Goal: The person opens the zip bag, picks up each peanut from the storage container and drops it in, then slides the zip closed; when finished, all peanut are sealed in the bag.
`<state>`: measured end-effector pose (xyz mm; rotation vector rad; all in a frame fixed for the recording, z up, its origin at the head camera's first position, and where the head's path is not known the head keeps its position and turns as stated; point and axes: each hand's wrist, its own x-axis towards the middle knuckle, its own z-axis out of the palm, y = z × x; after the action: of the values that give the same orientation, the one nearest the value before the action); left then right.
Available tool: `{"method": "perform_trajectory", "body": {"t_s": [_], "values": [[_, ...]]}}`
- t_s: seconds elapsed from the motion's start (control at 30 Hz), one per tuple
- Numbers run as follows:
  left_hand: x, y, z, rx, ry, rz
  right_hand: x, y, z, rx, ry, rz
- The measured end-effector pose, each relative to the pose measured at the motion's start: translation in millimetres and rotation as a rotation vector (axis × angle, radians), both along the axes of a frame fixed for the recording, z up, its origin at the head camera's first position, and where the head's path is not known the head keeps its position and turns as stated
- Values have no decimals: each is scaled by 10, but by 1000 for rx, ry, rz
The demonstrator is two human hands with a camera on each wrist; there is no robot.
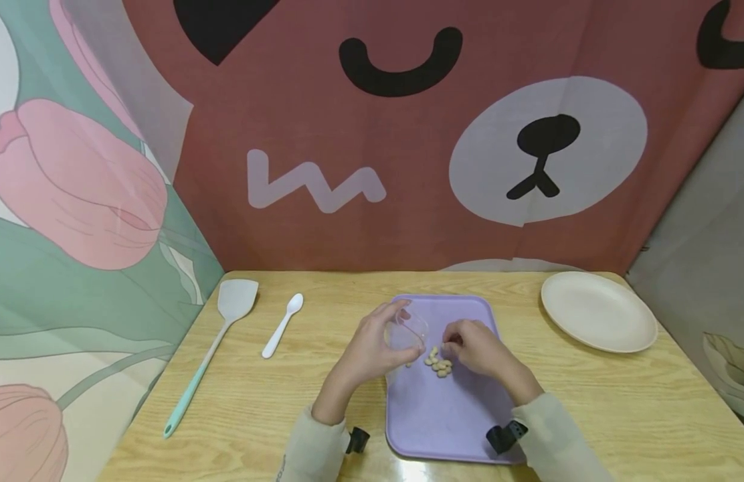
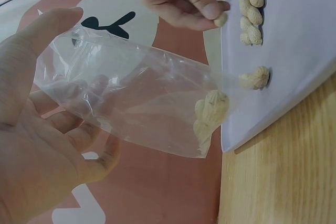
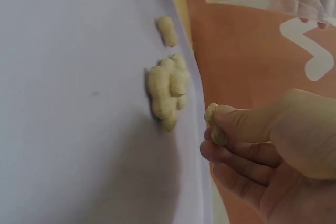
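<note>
My left hand (image 1: 368,345) holds a clear plastic bag (image 2: 136,93) by its mouth, thumb on one side and fingers on the other. A few peanuts (image 2: 212,109) lie at the bag's bottom end. Between thumb and fingertips, my right hand (image 1: 477,348) pinches a single peanut (image 3: 216,127) above the purple tray (image 1: 441,428). Several unshelled peanuts (image 3: 168,87) are heaped on the tray between the two hands. Apart from that heap lies another peanut (image 3: 167,31), closer to the bag.
A white spatula with a mint handle (image 1: 194,391) and a small white spoon (image 1: 283,325) lie on the wooden table (image 1: 257,415) at left. At the back right is a beige plate (image 1: 597,311). A printed cloth (image 1: 408,134) hangs behind the table.
</note>
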<state>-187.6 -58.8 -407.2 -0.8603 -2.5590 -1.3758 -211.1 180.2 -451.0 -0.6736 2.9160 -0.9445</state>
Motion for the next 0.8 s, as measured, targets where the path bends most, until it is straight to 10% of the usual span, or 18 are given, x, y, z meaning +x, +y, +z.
{"method": "perform_trajectory", "body": {"t_s": [0.8], "values": [[-21, 23, -22, 30, 20, -8, 103, -73, 469, -66, 186, 47]]}}
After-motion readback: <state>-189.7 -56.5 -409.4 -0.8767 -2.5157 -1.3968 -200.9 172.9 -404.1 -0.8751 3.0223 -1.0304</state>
